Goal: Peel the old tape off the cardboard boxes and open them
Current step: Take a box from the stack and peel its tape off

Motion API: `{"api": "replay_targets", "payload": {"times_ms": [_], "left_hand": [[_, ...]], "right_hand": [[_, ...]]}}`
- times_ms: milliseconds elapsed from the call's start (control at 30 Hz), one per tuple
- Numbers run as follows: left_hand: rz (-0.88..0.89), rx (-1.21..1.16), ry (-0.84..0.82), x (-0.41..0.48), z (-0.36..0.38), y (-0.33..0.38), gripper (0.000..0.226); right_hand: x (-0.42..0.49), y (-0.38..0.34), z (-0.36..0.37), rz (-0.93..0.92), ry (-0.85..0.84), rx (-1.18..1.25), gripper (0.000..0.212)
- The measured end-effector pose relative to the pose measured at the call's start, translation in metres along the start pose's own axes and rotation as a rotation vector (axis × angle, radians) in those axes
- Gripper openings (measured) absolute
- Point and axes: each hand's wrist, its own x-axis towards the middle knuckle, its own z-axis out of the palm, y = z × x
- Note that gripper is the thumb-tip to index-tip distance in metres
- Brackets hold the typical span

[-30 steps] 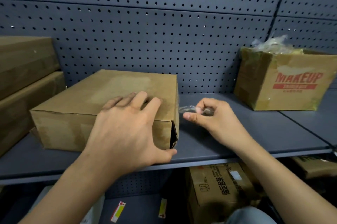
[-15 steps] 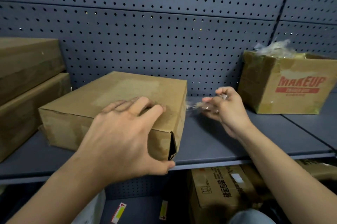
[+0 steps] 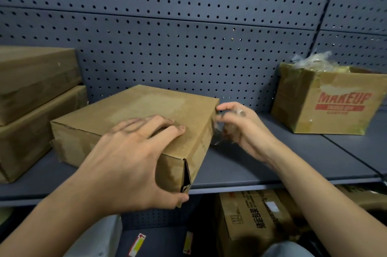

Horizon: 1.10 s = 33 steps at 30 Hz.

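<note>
Grey shelf (image 3: 272, 162) under pegboard (image 3: 188, 47) bears a box (image 3: 146, 106) the left hand (image 3: 129, 160) grips; right hand (image 3: 247, 131) pinches clear tape (image 3: 217, 135).

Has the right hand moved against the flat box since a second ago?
Yes. The right hand came inward and back: it stood apart from the flat box, now its fingers reach its rear right corner, gripping the tape.

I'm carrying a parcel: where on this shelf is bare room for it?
Bare shelf lies between the flat box and the MAKEUP box, past the right hand pinching tape. The left is crowded: stacked boxes beside the flat box.
</note>
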Motion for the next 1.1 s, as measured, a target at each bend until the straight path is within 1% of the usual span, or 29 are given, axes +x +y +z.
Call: {"api": "replay_targets", "payload": {"times_ms": [33,67,167,267,333,433,500,567,633,700,767,800,900,1100], "left_hand": [[0.000,0.000,-0.005,0.000,-0.002,0.000,0.107],[-0.001,-0.002,-0.010,-0.001,-0.003,-0.001,0.108],[-0.017,-0.013,-0.061,-0.002,-0.007,0.000,0.110],[-0.093,-0.082,-0.211,0.001,-0.022,0.008,0.117],[-0.175,-0.108,-0.262,0.004,-0.029,0.018,0.109],[-0.278,-0.099,-0.270,0.013,-0.032,0.038,0.091],[-0.309,-0.083,-0.289,0.021,-0.027,0.047,0.088],[-0.308,-0.043,-0.292,0.027,-0.020,0.050,0.090],[-0.292,0.004,-0.292,0.028,-0.014,0.048,0.093],[-0.246,0.024,-0.289,0.025,-0.011,0.044,0.095],[-0.203,0.012,-0.290,0.021,-0.012,0.039,0.096],[-0.191,-0.001,-0.294,0.018,-0.013,0.036,0.096],[-0.152,-0.020,-0.290,0.015,-0.014,0.028,0.096],[-0.085,-0.032,-0.313,0.014,-0.015,0.017,0.094]], "right_hand": [[0.001,0.004,-0.002,-0.031,-0.007,-0.110,0.032],[0.001,0.005,-0.002,-0.061,-0.011,-0.188,0.038],[-0.002,0.009,-0.007,-0.103,0.000,-0.266,0.037],[-0.005,0.005,-0.003,-0.105,0.045,-0.297,0.038],[-0.009,0.005,0.002,-0.086,0.065,-0.343,0.036],[-0.015,0.006,0.003,-0.072,0.064,-0.392,0.038],[-0.018,0.006,0.002,-0.074,0.042,-0.405,0.040],[-0.020,0.007,0.000,-0.087,0.030,-0.411,0.042],[-0.023,0.006,-0.003,-0.102,0.012,-0.385,0.039],[-0.025,0.004,-0.009,-0.136,-0.044,-0.383,0.027],[-0.026,0.001,-0.016,-0.186,-0.095,-0.451,0.014],[-0.026,0.002,-0.019,-0.210,-0.108,-0.472,0.012],[-0.024,0.009,-0.030,-0.279,-0.083,-0.503,0.011],[-0.018,0.025,-0.037,-0.321,0.000,-0.546,0.014]]}}
